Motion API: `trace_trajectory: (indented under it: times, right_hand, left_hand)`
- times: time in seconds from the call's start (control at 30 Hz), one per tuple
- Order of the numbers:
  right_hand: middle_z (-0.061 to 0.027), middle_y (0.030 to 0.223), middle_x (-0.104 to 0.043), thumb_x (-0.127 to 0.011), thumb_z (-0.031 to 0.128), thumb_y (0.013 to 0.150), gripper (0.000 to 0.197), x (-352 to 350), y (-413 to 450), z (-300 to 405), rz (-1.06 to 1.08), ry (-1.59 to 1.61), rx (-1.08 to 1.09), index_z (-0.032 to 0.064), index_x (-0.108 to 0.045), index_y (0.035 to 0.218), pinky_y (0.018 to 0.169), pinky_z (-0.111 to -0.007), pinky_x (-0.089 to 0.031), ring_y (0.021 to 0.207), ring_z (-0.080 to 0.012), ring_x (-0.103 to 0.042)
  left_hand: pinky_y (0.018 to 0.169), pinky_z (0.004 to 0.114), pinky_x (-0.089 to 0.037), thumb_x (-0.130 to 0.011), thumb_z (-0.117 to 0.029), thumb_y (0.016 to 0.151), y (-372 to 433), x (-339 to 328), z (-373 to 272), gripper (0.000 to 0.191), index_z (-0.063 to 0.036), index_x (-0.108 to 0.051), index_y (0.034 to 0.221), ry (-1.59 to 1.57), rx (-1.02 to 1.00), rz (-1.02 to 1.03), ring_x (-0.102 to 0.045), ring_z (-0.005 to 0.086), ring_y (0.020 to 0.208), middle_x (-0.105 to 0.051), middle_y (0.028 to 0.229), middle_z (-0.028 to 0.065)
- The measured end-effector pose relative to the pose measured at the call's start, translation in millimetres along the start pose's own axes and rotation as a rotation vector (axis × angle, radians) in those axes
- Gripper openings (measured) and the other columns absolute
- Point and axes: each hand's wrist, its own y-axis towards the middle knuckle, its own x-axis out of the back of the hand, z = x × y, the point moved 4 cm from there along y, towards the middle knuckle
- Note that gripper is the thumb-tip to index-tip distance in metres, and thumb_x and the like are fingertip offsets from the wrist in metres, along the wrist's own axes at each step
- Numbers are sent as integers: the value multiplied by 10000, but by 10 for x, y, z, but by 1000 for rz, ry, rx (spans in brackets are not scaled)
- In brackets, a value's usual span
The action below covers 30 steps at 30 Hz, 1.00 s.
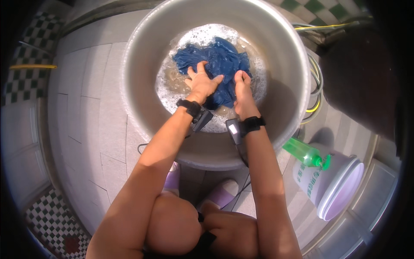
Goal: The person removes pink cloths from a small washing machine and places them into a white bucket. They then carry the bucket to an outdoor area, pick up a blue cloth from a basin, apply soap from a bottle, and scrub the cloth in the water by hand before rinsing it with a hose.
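Note:
Wet blue cloth (223,58) lies bunched in soapy water (171,94) at the bottom of a large round metal tub (278,106). My left hand (201,82) rests on the cloth's lower left part, fingers spread and palm down. At the cloth's right edge is my right hand (243,92), fingers curled with the thumb against them; the cloth's edge meets the fingertips, and whether they pinch it cannot be told. Both wrists wear black straps with small dark devices. White suds float around the cloth.
To the tub's lower right are a green pump bottle (302,152) and a white plastic bucket (310,181) with printed writing. A coiled hose (318,77) lies by the tub's right side. A dark rounded object (359,77) stands at right. Grey tiles (87,97) cover the floor.

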Motion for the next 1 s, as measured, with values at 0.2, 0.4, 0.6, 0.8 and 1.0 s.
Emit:
trace_trajectory:
  times: [0.2,0.4,0.6,0.8,1.0]
  right_hand:
    - [-149,1635,-356,-293,928,877,1079,-28,2,-133,441,503,-268,161,-222,1633,1170,-577,-342,1480,-326,-393]
    - [-157,1494,-483,-604,697,927,893,-9,-100,179,360,624,-140,102,-364,1548,1082,-517,-453,1368,-294,-492]
    - [-119,1123,-671,-770,308,918,536,-23,-382,396,115,624,29,-14,-571,1298,768,-392,-589,937,-224,-677]
    - [-110,1047,-698,-730,201,898,393,150,-289,416,46,333,204,-44,-630,1190,727,-350,-577,832,-194,-679]
    - [-206,1324,-569,-765,267,891,677,529,-15,365,-165,318,-90,-35,-431,1396,891,-456,-527,1125,-253,-599]
  left_hand:
    - [601,317,-446,-729,-264,941,-240,-204,-431,259,-32,-641,865,-311,-370,285,-543,117,720,-606,787,51]
    - [516,301,-382,-704,-246,956,-549,-27,-646,246,-47,-631,832,-509,-336,242,-468,83,592,-544,673,-26]
    - [527,301,-414,-710,-292,968,-552,150,-594,292,-6,-686,918,-550,-286,157,-507,95,606,-619,736,21]
    - [686,320,-531,-698,-340,979,-626,229,-619,433,70,-680,1115,-618,-140,297,-651,167,773,-711,926,117]
    - [874,379,-542,-693,-472,955,-26,667,-412,738,60,-459,1411,-798,-108,-15,-649,267,1063,-633,1239,258]
